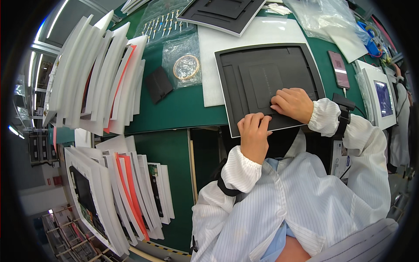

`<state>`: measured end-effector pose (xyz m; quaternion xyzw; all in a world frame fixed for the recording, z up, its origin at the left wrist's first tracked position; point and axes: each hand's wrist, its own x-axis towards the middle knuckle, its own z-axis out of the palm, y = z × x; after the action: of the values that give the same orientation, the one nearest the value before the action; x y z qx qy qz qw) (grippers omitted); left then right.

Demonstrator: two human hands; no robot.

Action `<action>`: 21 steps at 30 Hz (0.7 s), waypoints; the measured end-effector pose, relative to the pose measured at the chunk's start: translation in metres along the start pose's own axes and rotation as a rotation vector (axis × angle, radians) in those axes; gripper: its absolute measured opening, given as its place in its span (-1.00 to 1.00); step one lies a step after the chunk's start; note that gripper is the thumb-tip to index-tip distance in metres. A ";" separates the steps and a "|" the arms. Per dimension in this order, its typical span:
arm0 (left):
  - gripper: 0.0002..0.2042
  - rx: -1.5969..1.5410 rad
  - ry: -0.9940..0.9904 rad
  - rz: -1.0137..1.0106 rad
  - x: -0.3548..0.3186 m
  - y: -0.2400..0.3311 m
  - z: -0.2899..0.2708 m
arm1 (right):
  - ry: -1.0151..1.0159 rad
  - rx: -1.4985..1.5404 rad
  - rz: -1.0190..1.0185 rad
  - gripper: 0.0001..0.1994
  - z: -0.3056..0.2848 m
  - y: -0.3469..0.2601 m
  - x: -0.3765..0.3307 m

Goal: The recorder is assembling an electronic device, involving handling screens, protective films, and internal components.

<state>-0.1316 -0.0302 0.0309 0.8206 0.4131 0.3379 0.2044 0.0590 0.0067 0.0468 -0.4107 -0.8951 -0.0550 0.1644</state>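
A large black flat panel with a white rim (262, 78) lies on a white foam sheet (209, 56) on the green bench. My left hand (254, 133) rests at the panel's near edge, fingers curled and pressing on it. My right hand (293, 103) lies on the panel's lower right area, fingertips bent down against a darker rectangular patch (266, 85). Neither hand holds a separate object. Both arms wear white striped sleeves with a black strap on each wrist.
Racks of upright white and red-edged panels (100, 74) stand at the left, more below (126, 192). A bagged copper-coloured ring (186, 67), a small black square piece (159, 84), bagged small parts (163, 24), another black panel (222, 13), a phone (338, 68) and a small monitor (383, 98) surround it.
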 end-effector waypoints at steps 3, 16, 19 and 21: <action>-0.63 0.013 0.014 0.011 -0.001 -0.001 0.001 | 0.005 0.002 0.008 -0.84 0.001 0.002 -0.001; -0.64 -0.012 0.011 -0.012 -0.005 0.001 -0.002 | 0.287 0.132 0.192 -0.90 -0.055 0.022 0.058; -0.63 0.002 0.027 -0.007 -0.008 0.001 -0.002 | 0.289 0.380 0.399 -0.83 -0.042 0.021 0.059; -0.64 0.030 0.032 0.016 -0.008 0.002 -0.004 | 0.345 0.353 0.347 -0.81 -0.039 0.022 0.065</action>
<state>-0.1365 -0.0373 0.0315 0.8213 0.4147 0.3464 0.1828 0.0462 0.0587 0.1045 -0.5071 -0.7662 0.0615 0.3898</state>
